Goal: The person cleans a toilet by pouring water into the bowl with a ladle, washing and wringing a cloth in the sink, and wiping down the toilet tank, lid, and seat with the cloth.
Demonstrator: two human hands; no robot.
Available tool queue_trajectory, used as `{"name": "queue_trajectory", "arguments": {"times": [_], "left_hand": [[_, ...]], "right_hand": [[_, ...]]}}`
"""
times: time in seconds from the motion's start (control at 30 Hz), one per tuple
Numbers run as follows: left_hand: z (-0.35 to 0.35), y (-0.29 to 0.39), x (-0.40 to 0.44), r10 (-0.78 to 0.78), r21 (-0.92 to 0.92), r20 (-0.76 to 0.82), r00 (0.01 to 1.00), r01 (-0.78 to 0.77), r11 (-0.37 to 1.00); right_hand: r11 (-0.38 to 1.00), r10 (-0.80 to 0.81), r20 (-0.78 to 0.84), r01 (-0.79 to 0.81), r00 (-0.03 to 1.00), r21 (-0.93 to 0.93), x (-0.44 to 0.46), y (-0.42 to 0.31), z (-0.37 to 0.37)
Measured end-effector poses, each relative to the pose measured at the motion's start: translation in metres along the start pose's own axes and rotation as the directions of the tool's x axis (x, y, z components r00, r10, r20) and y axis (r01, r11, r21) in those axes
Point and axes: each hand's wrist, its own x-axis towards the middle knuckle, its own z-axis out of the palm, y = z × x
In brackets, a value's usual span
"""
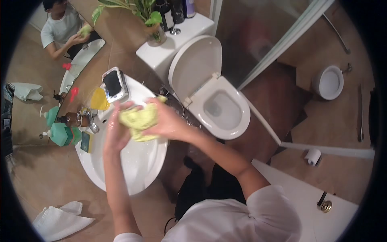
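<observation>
A crumpled yellow-green cloth (140, 118) is held between my two hands above the white washbasin (141, 173). My left hand (116, 131) grips its left side, slightly blurred. From the right, my right hand (169, 120) is closed on the same cloth, and a small end of it sticks up above the fingers. Just behind the hands, a dark phone-like object in a white holder (114, 84) stands on the basin's back edge. The chrome faucet (93, 122) is left of my left hand.
A yellow-green sponge (86, 141), green soap bottle (60, 134), brown bottle (75, 119) and yellow cup (99, 99) line the basin's left side. The open toilet (225, 108) is right. A mirror (82, 60) reflects a person. White towel (62, 221) at lower left.
</observation>
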Motion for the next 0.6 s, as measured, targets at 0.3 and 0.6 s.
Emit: {"name": "queue_trajectory", "arguments": {"times": [0.3, 0.6], "left_hand": [[0.075, -0.085, 0.238, 0.634, 0.928, 0.151, 0.759, -0.329, 0.173], [0.105, -0.107, 0.248, 0.703, 0.981, 0.065, 0.709, -0.174, 0.085]], "right_hand": [[0.836, 0.374, -0.434, -0.095, 0.820, 0.541, 0.089, 0.086, -0.268], [0.554, 0.076, -0.536, -0.482, 0.841, -0.679, 0.274, 0.099, -0.306]]}}
